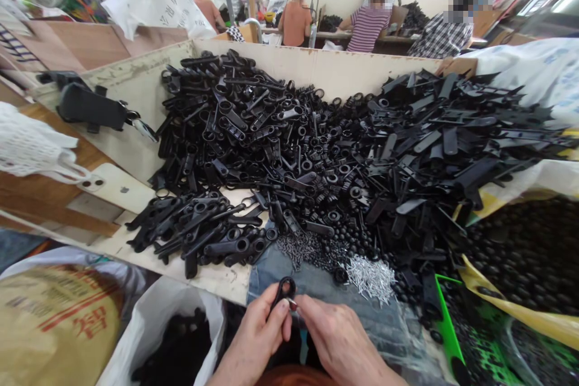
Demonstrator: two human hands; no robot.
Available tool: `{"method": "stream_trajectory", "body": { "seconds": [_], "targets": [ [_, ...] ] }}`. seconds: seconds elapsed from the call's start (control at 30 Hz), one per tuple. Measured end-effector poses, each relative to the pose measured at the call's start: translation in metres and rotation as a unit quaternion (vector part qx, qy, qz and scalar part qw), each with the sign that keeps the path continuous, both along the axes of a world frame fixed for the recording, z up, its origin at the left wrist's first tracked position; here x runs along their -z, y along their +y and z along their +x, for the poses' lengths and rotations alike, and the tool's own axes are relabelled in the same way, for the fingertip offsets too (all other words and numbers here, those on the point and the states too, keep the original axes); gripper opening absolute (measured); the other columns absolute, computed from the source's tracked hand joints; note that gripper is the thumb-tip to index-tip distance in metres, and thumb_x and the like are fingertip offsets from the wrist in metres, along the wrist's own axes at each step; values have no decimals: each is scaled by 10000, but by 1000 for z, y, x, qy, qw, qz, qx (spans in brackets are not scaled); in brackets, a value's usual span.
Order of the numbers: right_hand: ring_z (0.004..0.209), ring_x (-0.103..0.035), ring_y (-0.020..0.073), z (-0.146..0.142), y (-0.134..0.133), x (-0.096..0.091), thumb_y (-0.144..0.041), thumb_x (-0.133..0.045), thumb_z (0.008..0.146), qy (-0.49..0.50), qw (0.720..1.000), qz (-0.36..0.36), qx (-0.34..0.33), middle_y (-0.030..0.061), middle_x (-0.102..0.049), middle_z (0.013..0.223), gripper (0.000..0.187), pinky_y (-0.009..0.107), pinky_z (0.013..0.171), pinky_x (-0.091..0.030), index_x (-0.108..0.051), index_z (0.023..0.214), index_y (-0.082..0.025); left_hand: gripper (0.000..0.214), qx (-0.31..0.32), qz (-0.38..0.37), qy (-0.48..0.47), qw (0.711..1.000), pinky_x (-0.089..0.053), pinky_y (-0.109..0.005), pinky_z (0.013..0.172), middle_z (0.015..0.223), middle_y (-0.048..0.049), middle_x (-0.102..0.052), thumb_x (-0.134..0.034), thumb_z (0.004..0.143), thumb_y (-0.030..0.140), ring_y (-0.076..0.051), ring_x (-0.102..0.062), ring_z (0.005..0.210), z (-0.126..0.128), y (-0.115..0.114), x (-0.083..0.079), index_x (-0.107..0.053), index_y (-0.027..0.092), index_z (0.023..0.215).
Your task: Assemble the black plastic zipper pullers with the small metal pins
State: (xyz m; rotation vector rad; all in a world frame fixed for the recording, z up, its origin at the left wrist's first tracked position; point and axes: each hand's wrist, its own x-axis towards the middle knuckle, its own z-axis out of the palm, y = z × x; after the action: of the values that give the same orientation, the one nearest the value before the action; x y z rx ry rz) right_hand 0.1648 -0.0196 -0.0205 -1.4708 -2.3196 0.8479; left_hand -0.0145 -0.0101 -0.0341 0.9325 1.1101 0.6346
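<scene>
My left hand pinches a small black plastic part with a ring end, held upright just above my lap. My right hand meets it from the right, fingertips pinched against the part's lower end where a tiny metal piece shows. Right in front of my hands lie a small heap of silver pins and a patch of dark springs on a blue cloth. Beyond them a big pile of black plastic parts fills the wooden bin.
The bin's pale wall runs along the back. A white phone lies at the left, a black tool above it. White sacks stand at lower left, a green crate and a sack of black beads at right. Several people sit at a far table.
</scene>
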Motion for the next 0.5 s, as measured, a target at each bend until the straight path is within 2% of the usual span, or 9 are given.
{"method": "stream_trajectory", "body": {
  "seconds": [0.2, 0.33, 0.43, 0.5],
  "targets": [
    [719, -772, 215, -3, 2, -4, -66, -424, 966, -74, 996, -49, -18, 44, -788, 860, 231, 259, 571, -401, -593, 944, -222, 542, -36, -23, -27, 999, -179, -196, 422, 586, 72, -504, -599, 893, 663, -53, -288, 440, 5, -6, 7, -620, 157, 1087],
    [788, -795, 241, -13, 6, -12, -40, -498, 926, -156, 984, -90, -19, 54, -814, 930, 251, 257, 561, -402, -619, 1048, -223, 596, -89, -38, -4, 995, -174, -190, 426, 567, 82, -464, -632, 814, 742, -60, -277, 457, 12, -11, 17, -639, 178, 1007],
    [771, -799, 261, -23, 5, -15, -16, -542, 886, -216, 972, -93, -3, 68, -816, 875, 281, 253, 555, -422, -621, 1074, -210, 636, -116, -18, 48, 992, -255, -199, 457, 555, 74, -459, -645, 757, 787, -92, -364, 499, 13, -13, 26, -664, 184, 958],
    [750, -795, 274, -29, 3, -14, -13, -555, 879, -227, 970, -82, 10, 87, -807, 832, 275, 260, 571, -459, -628, 1070, -197, 607, -111, 11, 90, 990, -324, -228, 490, 546, 67, -476, -637, 798, 746, -122, -427, 515, 10, -13, 29, -683, 182, 1019]
  ]
}}
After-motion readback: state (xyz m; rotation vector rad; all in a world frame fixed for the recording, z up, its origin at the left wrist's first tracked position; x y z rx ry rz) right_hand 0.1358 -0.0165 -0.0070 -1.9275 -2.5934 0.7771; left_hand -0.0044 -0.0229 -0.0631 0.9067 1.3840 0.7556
